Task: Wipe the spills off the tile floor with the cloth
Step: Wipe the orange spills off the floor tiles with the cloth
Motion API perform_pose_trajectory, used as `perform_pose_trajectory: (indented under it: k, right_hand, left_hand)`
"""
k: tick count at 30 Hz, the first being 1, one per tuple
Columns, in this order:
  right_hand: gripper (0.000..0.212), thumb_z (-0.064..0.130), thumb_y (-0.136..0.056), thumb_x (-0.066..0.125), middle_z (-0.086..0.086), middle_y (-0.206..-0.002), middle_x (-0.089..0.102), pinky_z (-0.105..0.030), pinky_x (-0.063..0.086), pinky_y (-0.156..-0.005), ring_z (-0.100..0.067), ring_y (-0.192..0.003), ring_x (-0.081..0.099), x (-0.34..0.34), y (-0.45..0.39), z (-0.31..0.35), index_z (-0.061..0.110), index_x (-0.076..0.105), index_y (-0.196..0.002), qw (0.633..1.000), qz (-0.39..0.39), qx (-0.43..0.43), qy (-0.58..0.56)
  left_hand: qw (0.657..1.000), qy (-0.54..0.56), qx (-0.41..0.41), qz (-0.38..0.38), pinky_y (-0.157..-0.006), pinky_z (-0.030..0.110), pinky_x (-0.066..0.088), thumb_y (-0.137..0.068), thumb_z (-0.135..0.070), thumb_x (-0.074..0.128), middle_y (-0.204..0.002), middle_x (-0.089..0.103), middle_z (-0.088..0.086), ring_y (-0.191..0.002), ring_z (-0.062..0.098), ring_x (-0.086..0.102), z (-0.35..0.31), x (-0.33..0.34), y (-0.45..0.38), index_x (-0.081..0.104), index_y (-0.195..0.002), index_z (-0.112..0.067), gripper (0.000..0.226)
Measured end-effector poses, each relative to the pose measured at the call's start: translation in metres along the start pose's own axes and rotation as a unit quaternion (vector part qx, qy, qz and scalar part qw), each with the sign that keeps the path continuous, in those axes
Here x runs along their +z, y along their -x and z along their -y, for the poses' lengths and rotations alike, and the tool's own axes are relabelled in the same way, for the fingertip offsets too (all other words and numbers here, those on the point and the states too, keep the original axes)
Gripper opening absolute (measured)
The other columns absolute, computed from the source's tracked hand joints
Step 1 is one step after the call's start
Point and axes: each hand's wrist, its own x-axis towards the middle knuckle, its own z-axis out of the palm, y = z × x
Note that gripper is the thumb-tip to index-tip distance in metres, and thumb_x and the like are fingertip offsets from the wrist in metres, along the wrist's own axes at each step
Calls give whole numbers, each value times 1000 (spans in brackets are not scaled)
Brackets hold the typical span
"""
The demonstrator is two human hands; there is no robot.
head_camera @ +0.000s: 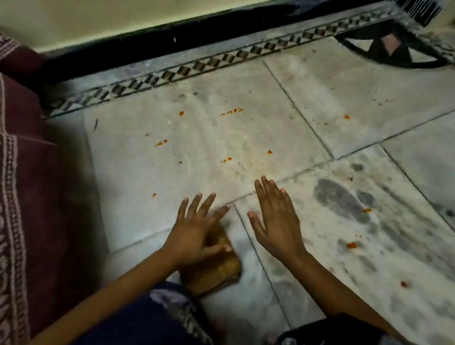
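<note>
A folded brown cloth (215,271) lies on the pale tile floor (224,133) near my knees. My left hand (198,230) is spread with straight fingers just over the cloth's far end; whether it touches the cloth is unclear. To its right, my right hand (274,218) is flat and open above the tile joint and holds nothing. Small orange-red spill spots (232,111) dot the tile ahead of both hands. More spots (352,245) sit on the darker stained tile to the right.
Maroon patterned fabric (6,179) fills the left side. A cream wall with a black skirting (179,28) and a chequered tile border (231,58) runs along the far edge. My knees in dark clothing (150,331) are at the bottom.
</note>
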Motion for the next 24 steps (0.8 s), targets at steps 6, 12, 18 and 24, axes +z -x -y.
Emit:
perform_pose_trajectory:
  k: [6, 12, 18, 24]
  right_hand:
    - [61, 38, -92, 33, -14, -150, 32, -37, 16, -112, -27, -139, 30, 23, 23, -4, 6, 31, -145, 999, 50, -8, 18]
    - [62, 39, -92, 34, -15, -151, 30, -36, 13, -113, -28, -139, 28, 27, 30, -10, 7, 29, -146, 998, 60, -8, 15]
    - [62, 37, -91, 34, -15, -150, 32, -39, 16, -112, -28, -139, 30, 26, 23, -15, 6, 29, -145, 997, 73, -22, 11]
    - [65, 39, -90, 27, -17, -149, 33, -34, 6, -112, -30, -138, 32, 27, -3, -13, 4, 30, -144, 993, 115, -28, 14]
  left_hand:
    - [998, -21, 29, 59, -107, 64, -12, -62, -92, 28, -152, -27, 9, -140, 38, -19, -13, 53, 40, -14, -140, -52, 97]
    - [996, -75, 52, 17, -88, 64, 38, -71, -70, 41, -152, 20, 17, -132, 46, 32, -7, 53, 39, 30, -139, -47, 73]
    - [1000, -1, 3, 12, -80, 48, 46, -76, -56, 52, -146, 38, 16, -110, 41, 55, 11, 27, 19, 53, -128, -34, 56]
    - [994, -8, -97, -46, -92, 53, 40, -74, -38, 70, -152, 28, 13, -116, 44, 48, 36, -30, 2, 49, -133, -34, 63]
